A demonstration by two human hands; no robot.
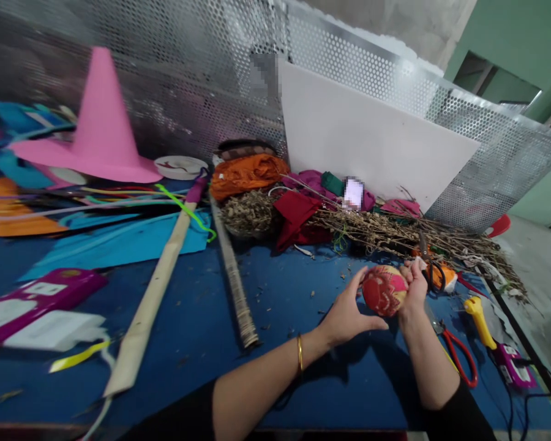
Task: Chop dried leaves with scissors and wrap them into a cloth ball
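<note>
A round ball [382,290] covered in red, pink and yellow patterned fabric is held up over the blue table, right of centre. At its right side, my right hand [414,283] has its fingers closed on the gathered end of the fabric. My left hand [348,307] is on the left of the ball, thumb below and fingers raised, spread apart in a wide curve; whether the fingertips touch the ball is hard to tell. A gold bangle is on the left wrist.
Dry stems [367,229] lie along the back before a white board [362,128]. Black-handled scissors [436,277], red-handled scissors [460,358] and a yellow glue gun [480,321] sit right. Left are a pink hat [103,116], a wooden stick [153,294] and a power strip [41,300].
</note>
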